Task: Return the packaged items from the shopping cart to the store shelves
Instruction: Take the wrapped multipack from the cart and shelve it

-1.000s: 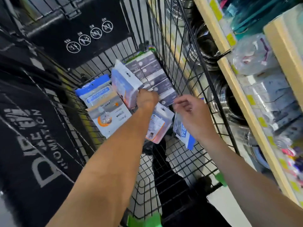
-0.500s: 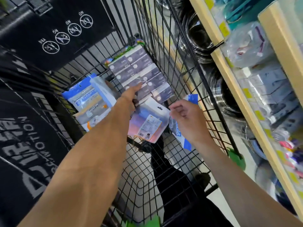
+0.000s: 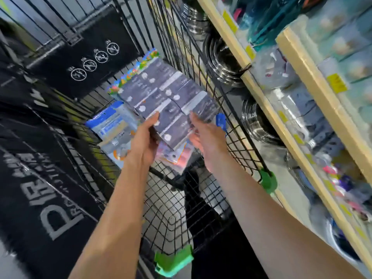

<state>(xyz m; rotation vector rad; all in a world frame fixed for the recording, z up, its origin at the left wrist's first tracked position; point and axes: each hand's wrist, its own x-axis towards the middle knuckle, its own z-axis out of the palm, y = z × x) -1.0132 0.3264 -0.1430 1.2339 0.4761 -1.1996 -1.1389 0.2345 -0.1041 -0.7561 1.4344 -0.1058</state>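
A large dark grey-blue multi-pack with a colourful top edge tilts up at the far end of the black wire cart. My left hand grips its lower left edge. My right hand closes on its lower right edge, thumb on top. A blue packet corner shows just behind my right hand; I cannot tell whether that hand holds it. A pink and orange packet lies under both hands. Blue-topped packets and one with an orange mark lie at the cart's left.
Wooden-edged store shelves run along the right, close to the cart's wire side, holding steel pots and bagged goods. Green plastic clips sit on the cart frame. A black printed banner covers the left.
My left hand left the small packets and moved onto the multi-pack. My right hand reached forward to its other edge. The pack now tilts up between both hands.
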